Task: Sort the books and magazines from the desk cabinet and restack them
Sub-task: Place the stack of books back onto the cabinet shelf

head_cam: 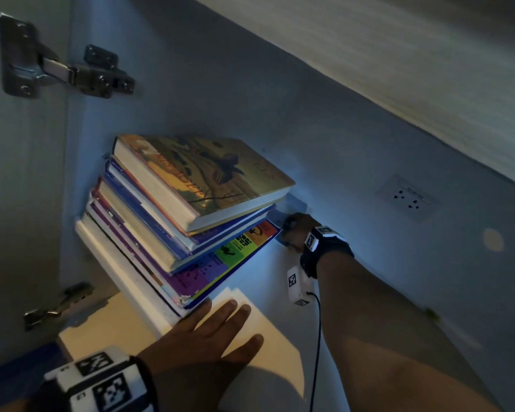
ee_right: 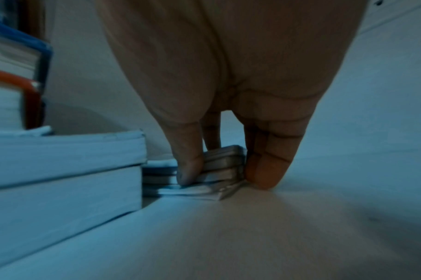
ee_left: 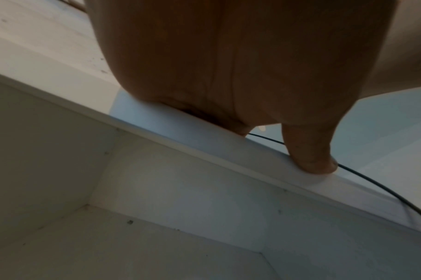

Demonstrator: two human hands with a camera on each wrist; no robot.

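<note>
A leaning stack of books (head_cam: 188, 215) sits on the cabinet shelf (head_cam: 280, 328), with a yellow-green illustrated hardcover (head_cam: 211, 171) on top and a rainbow-covered book (head_cam: 244, 248) low down. My right hand (head_cam: 292, 233) reaches behind the stack's far corner. In the right wrist view its thumb and fingers (ee_right: 225, 178) pinch the corner of a few thin magazines (ee_right: 197, 193) lying at the bottom beside the thick book blocks (ee_right: 61, 170). My left hand (head_cam: 217, 325) lies flat with straight fingers in front of the stack. Its thumb (ee_left: 310, 157) presses the shelf's front edge (ee_left: 204, 161).
Door hinges are at the upper left (head_cam: 63, 69) and lower left (head_cam: 57, 304). A wall socket (head_cam: 408, 197) is set in the back panel at the right. A black cable (head_cam: 317, 337) hangs from my right wrist. A bare lower compartment (ee_left: 156, 236) opens below the shelf.
</note>
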